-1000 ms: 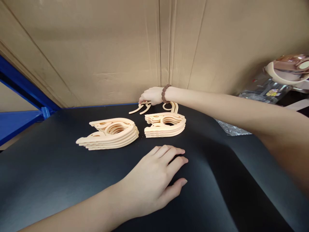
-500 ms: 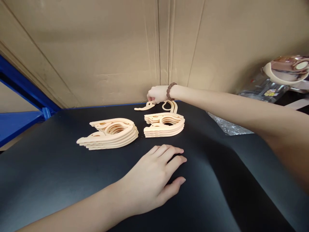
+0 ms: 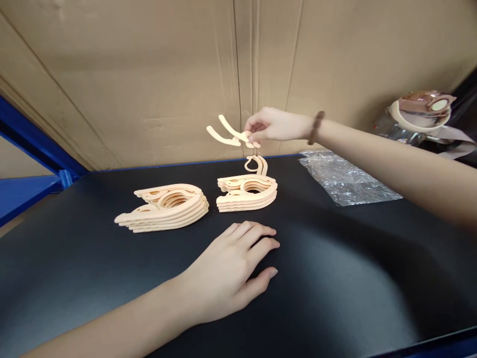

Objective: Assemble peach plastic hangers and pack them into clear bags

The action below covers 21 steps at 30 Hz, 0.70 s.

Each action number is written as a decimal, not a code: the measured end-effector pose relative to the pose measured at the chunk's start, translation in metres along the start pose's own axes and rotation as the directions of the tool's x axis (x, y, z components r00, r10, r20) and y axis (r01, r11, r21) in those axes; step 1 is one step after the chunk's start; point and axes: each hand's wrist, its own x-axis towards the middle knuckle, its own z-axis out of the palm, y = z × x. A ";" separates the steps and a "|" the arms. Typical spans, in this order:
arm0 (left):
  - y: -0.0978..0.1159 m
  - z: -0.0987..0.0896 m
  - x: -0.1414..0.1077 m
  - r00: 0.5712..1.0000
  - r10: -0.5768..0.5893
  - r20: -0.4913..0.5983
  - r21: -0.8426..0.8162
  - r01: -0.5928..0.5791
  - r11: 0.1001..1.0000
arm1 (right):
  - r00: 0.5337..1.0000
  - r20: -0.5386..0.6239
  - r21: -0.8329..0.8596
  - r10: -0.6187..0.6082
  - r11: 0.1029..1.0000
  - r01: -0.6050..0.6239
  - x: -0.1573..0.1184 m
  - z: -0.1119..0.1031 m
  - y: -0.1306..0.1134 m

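Observation:
Raised above the back of the black table, my right hand pinches a cream folding hanger, whose two curved arms point left. My left hand lies palm down near the front, fingers spread, holding nothing. Just beyond its fingertips is a stack of folded cream hangers. To the left of that stack sits another, larger stack of folded hangers. Behind the right-hand stack lie more cream hanger parts with a curved hook, under my raised hand.
A clear plastic bag lies flat at the right, partly under my right forearm. Beyond it stands a clear bottle with a brown lid and strap. Cardboard walls off the back, and a blue metal frame edges the left.
My right hand has lifted the hanger off the back of the table and drawn it up and to the right. My left hand has stayed in place, while the view has shifted slightly.

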 end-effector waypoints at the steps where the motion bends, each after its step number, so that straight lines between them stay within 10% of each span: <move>1: 0.001 0.000 -0.001 0.998 0.046 -0.052 0.008 -0.046 0.999 | 1.000 0.002 0.093 -0.012 0.996 0.011 -0.017 -0.003 -0.009; 6: 0.008 -0.002 -0.004 0.879 0.334 -0.340 0.291 -0.240 0.926 | 0.971 0.237 0.263 0.014 0.962 -0.078 -0.102 0.008 -0.053; 11: 0.011 0.000 -0.002 0.935 0.234 -0.268 0.368 -0.125 0.921 | 0.899 0.432 0.223 0.068 0.958 -0.180 -0.146 0.037 -0.068; 21: 0.003 0.008 0.007 0.982 0.126 -0.140 0.336 -0.073 0.939 | 0.989 0.117 0.130 0.092 0.986 -0.107 -0.163 0.068 -0.071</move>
